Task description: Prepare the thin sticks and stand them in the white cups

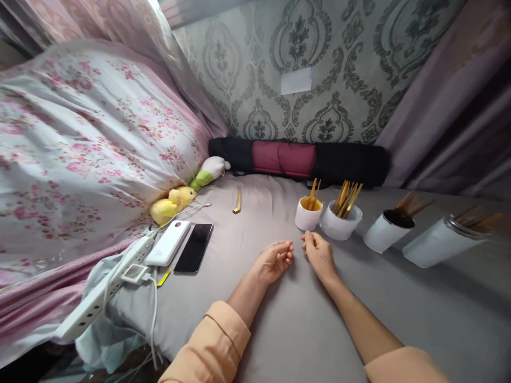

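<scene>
Both my hands rest on the grey sheet, knuckles close together. My left hand lies with fingers loosely curled and nothing visible in it. My right hand is also loosely curled, just in front of a small white cup with a yellow inside holding gold utensils. Three more white cups stand in a row to the right: one full of gold cutlery, a dark-lined one, and a larger one. A single gold utensil lies alone on the sheet to the left.
A black phone, a white power bank and a white power strip with cables lie at left. Yellow and green plush toys sit by a floral quilt. A black and maroon bag lies against the wall.
</scene>
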Demonstrator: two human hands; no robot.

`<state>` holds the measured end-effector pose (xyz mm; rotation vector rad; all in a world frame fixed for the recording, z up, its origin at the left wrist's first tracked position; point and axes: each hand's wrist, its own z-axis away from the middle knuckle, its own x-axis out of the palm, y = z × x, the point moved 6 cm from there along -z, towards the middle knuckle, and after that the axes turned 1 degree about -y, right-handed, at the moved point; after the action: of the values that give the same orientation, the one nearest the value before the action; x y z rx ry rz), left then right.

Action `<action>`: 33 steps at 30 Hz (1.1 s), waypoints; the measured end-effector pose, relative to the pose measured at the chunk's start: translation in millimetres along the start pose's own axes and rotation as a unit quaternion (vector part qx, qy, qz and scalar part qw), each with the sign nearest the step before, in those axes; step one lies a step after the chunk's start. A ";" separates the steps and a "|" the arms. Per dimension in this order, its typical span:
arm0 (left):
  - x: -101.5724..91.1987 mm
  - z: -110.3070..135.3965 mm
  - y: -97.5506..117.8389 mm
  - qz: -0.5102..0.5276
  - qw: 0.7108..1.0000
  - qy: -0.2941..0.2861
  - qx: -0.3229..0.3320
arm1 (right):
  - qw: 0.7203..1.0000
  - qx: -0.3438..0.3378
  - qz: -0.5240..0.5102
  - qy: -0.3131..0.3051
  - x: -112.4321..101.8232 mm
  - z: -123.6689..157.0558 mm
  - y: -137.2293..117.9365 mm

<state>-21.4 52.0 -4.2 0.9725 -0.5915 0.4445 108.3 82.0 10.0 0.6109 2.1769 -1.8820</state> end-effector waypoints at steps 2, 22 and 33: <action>-3.5 -3.3 7.1 -0.030 0.999 0.033 0.007 | 1.000 0.003 0.001 -0.002 0.6 0.7 0.2; -52.8 -45.2 117.8 -0.438 0.850 0.244 0.163 | 1.000 -0.003 0.027 0.006 0.9 1.1 2.0; -72.2 -44.0 169.8 -0.628 0.679 0.334 0.179 | 0.999 -0.008 0.040 0.014 0.0 1.5 0.9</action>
<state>-165.7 167.8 37.7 1.2519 0.9124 -0.3793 108.5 80.6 8.9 0.7142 2.1499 -1.8250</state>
